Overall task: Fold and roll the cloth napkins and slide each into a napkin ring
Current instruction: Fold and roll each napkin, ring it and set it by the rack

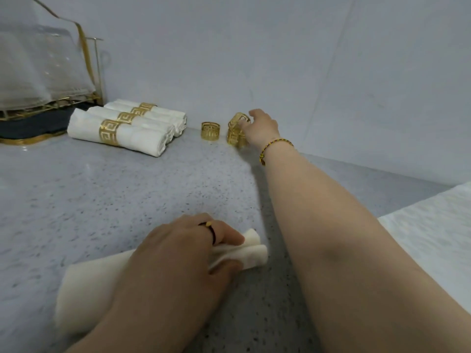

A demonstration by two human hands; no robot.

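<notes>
A rolled white napkin (pixel 252 253) lies on the grey speckled counter (pixel 127 189) near me. My left hand (pixel 178 253) grips it around the middle, thumb under and fingers over. Far back by the wall, my right hand (pixel 262 127) reaches out and pinches the upper gold napkin ring (pixel 238 119), which sits on top of another gold ring (pixel 235 140). A third gold ring (pixel 210 131) stands alone just to the left. Several finished rolled napkins in gold rings (pixel 122 131) lie side by side at the back left.
A gold wire rack with clear covering and a cloth inside (pixel 43 80) stands in the back left corner on a dark, gold-edged base (pixel 28 128). A white patterned cloth (pixel 433 230) lies at the right edge. Pale walls close off the back and right.
</notes>
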